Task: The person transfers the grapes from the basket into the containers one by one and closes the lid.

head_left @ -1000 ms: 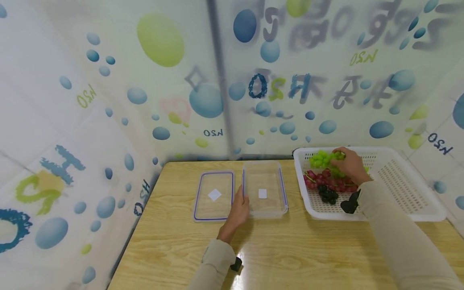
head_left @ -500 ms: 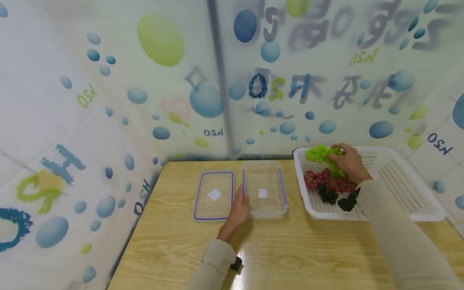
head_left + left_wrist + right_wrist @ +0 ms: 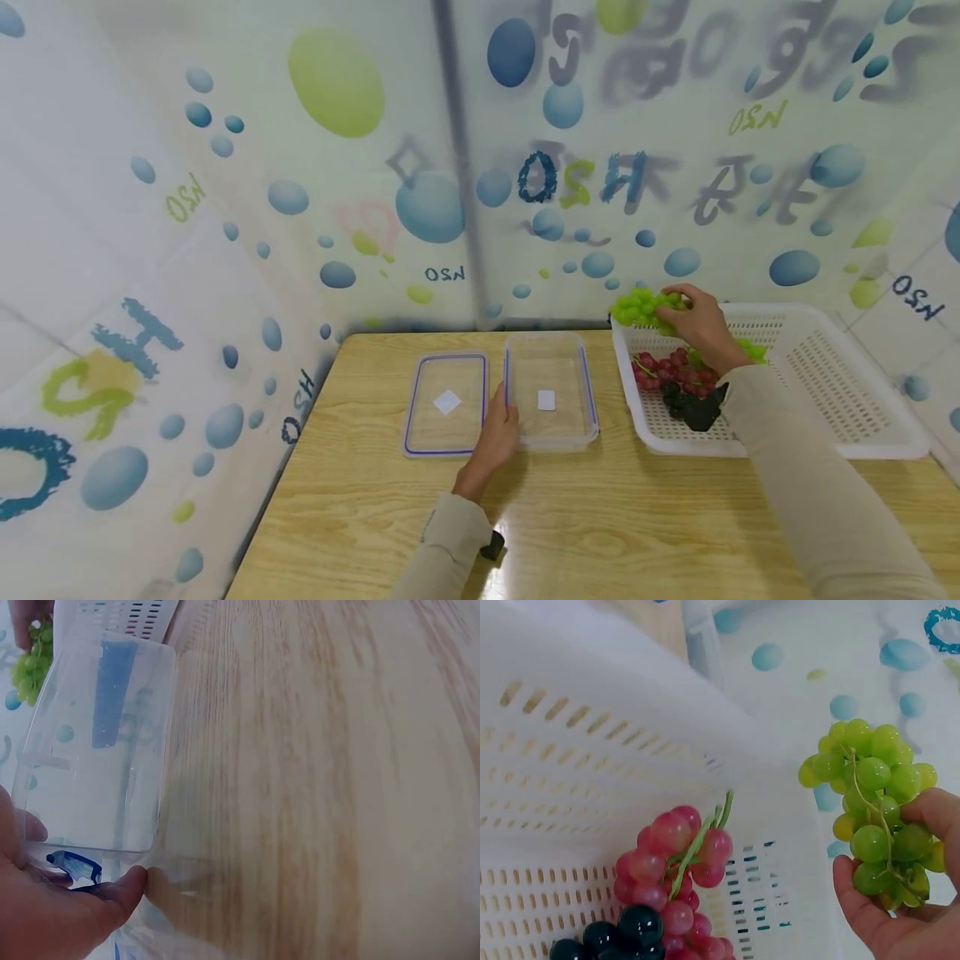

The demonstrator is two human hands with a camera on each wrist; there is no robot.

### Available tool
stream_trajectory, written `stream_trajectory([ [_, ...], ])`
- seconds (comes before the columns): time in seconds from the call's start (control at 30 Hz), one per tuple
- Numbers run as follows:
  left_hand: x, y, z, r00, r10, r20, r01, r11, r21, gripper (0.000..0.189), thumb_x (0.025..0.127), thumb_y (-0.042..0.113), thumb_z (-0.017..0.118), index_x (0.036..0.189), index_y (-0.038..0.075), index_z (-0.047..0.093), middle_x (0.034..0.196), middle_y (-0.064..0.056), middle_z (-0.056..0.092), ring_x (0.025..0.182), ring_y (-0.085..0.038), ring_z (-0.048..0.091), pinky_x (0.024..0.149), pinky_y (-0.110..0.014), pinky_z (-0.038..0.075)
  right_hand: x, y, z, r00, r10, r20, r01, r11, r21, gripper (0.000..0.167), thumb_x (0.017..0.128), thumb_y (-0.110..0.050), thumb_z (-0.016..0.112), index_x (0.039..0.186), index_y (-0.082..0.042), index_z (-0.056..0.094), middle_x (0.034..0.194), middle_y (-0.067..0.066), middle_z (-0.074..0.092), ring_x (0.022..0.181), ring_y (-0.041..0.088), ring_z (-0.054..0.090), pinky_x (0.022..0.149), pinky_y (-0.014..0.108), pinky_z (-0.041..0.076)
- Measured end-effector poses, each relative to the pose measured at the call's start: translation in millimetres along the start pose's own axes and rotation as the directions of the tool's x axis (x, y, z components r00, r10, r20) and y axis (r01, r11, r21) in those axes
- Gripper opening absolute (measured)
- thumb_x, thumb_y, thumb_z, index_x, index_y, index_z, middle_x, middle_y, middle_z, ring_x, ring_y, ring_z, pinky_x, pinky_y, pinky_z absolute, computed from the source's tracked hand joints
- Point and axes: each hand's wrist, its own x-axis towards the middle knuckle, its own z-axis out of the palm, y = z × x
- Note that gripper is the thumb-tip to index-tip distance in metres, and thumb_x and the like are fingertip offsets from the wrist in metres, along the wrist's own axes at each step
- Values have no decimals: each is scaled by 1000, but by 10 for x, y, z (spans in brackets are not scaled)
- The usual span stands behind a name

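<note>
Beside the clear plastic food container (image 3: 551, 358), my left hand (image 3: 497, 433) grips its left side, with the thumb near the lower corner and a blue latch strip between thumb and fingers in the left wrist view. My right hand (image 3: 701, 321) pinches a bunch of green grapes (image 3: 877, 817) above the back left rim of the white basket (image 3: 637, 425). Below it in the basket lie red grapes (image 3: 671, 859) and black grapes (image 3: 607, 937), partly hidden by the right wrist in the head view. More green grapes (image 3: 752, 351) show behind the forearm.
A clear lid (image 3: 446, 429) with a blue seal lies flat left of the container. The wooden table (image 3: 600, 517) meets a wall (image 3: 360, 275) printed with blue and green dots right behind the container and basket.
My right hand has lifted the bunch of green grapes from the basket's back left area and moved left and up to its rim. The left hand stays on the container.
</note>
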Motion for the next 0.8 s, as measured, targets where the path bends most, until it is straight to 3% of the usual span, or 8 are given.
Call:
stream_trajectory([
  [0.43,3,11,3,1000,-4,-5,4,1000,3,52,106,5,30,152,-15,14,153,-39,24,144,-49,23,118,-58,20,12,-204,213,996,-16,85,9,997,77,47,103,-23,53,146,-7,44,142,27,43,115,38,49,92,47,47],
  [0.67,0,12,-2,1000,-2,-8,2,1000,-9,52,106,5,30,151,-16,14,153,-39,23,144,-49,22,119,-58,19,29,-306,429,990,-35,135,26,998,65,45,101,-19,56,144,-7,47,151,27,37,121,40,50,89,44,48],
  [0.8,12,-2,9,1000,-4,1,4,1000,3,53,107,7,30,152,-16,13,155,-37,21,145,-48,21,119,-57,18,20,-345,542,986,-49,161,37,996,75,43,101,-18,56,142,-7,48,149,26,40,111,37,53,86,43,49],
])
